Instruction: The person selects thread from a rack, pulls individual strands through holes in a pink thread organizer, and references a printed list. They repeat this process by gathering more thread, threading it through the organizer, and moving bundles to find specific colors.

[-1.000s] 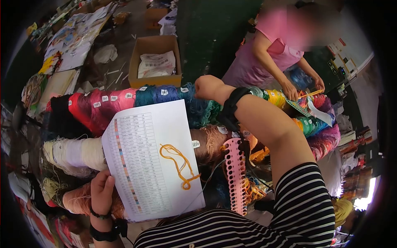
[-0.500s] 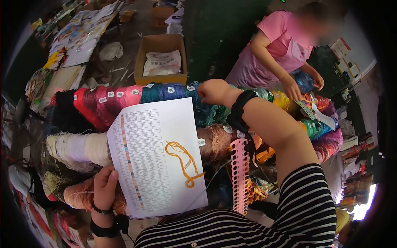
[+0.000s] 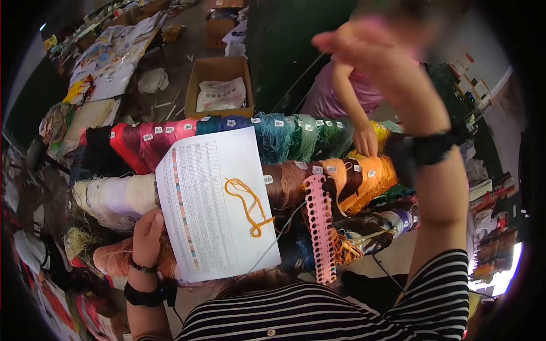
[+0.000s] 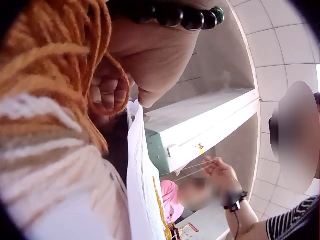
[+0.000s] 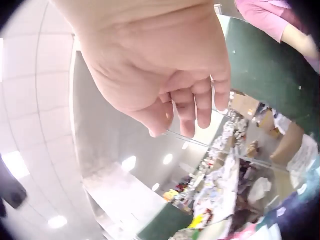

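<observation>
Bright, even indoor light comes from round white ceiling lamps (image 5: 129, 162), which flare in the right wrist view. The head view bulges like a fisheye, with black corners. The raised right hand (image 3: 375, 51) is smeared soft. The near orange yarn bundle (image 4: 55, 55) is out of focus. A white glare patch (image 3: 503, 273) burns at the near right.

You've got a black-and-white striped top (image 3: 318, 312) on, short sleeves, little button (image 3: 272, 332) at the front. Black strap (image 3: 426, 149) just behind your right hand (image 3: 369, 54), another black band (image 3: 141, 295) behind your left hand (image 3: 147, 238), plus a dark bead bracelet (image 3: 142, 267) with one green bead.
</observation>
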Tool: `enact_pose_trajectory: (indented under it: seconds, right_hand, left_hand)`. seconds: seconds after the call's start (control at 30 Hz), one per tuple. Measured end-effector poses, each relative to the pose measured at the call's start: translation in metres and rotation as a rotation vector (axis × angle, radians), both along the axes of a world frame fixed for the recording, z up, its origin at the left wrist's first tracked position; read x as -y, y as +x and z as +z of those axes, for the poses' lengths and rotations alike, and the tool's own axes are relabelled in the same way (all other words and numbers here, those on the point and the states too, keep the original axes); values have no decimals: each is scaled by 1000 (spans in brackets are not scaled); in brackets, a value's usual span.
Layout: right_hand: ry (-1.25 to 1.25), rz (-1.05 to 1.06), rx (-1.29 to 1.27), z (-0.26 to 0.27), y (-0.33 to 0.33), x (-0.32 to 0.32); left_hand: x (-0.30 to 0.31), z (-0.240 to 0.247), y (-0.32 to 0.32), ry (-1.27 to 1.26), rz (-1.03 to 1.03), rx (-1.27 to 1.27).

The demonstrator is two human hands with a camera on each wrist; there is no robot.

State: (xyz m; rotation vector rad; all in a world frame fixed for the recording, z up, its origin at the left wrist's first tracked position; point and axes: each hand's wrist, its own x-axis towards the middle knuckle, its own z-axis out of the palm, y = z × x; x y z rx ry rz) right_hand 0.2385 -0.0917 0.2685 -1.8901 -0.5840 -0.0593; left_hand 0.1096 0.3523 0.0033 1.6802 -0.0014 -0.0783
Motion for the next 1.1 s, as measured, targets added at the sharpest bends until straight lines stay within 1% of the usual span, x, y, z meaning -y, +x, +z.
enact_pose_trajectory:
  seconds: [0.03, 0.07, 0.1, 0.17, 0.2, 0.23, 0.27, 0.3, 0.33, 0.37, 0.4, 0.43, 0.47, 0.5, 0.57, 0.6, 0.63, 0.7, 0.77, 0.8, 0.87, 0.9, 1.0, 1.03, 1.1]
  right_hand:
    - [151, 120, -24, 24, -16, 13]
    - [201, 143, -30, 49, -44, 24]
    - [253, 143, -38, 76, -76, 38]
    - [377, 119, -30, 134, -148, 73]
    - [449, 48, 60, 158, -185, 88]
    - [502, -128, 362, 168, -216, 87]
    - [497, -429, 686, 178, -247, 86]
    - [479, -772, 915, 188, -278, 85]
    - [346, -948, 1112, 192, -302, 91]
    - [349, -1020, 1195, 190, -321, 96]
    - [282, -1070, 1268, 179, -331, 96]
    - [200, -1079, 1256, 158, -330, 101]
    - [114, -1071, 1193, 132, -324, 103]
    - [18, -1044, 1048, 100, -313, 106]
    - [-186, -897, 588, 25, -277, 99]
    - [-223, -775, 359, -14, -256, 84]
    - [-228, -648, 165, -54, -236, 67]
    - [-178, -448, -75, -129, -201, 38]
    - [-115, -379, -197, -186, -176, 15]
    - [-94, -382, -230, -206, -167, 9]
    - [-62, -406, -260, -230, -156, 4]
    - [-82, -421, -276, -233, -154, 1]
    - [-132, -409, -271, -237, -148, 2]
    - [-133, -407, -274, -235, -148, 3]
    - [-136, -403, -281, -231, -148, 5]
  left_hand:
    - [-3, 4, -1, -12, 6, -14]
    - [-5, 8, -1, -25, 11, -31]
    - [-6, 11, -2, -39, 15, -52]
    - [-4, 25, -6, -31, 87, -24]
    - [-3, 33, -8, -29, 119, -14]
    - [-4, 40, -10, 43, 142, 41]
    - [-3, 48, -10, 112, 164, 100]
    - [4, 59, -12, 221, 208, 203]
    - [12, 72, -17, 199, 182, 230]
    - [23, 86, -21, 178, 158, 262]
    - [36, 96, -24, 158, 137, 298]
    - [50, 100, -27, 31, 22, 240]
    - [76, 115, -35, 77, -99, 199]
    - [106, 129, -44, 122, -216, 157]
    - [156, 126, -52, -13, -408, 19]
    - [175, 113, -48, -32, -503, 22]
    - [194, 97, -43, -31, -525, 34]
    - [223, 59, -22, -65, -475, 43]
    - [245, 22, 1, 50, -331, 43]
    - [252, 16, 6, 106, -258, 41]
    - [262, 24, 5, 30, -268, -90]
    - [268, 25, 3, 38, -259, -83]
    - [278, 15, 7, -98, -182, -33]
    - [279, 16, 9, -128, -171, -104]
    - [280, 18, 9, -132, -187, -113]
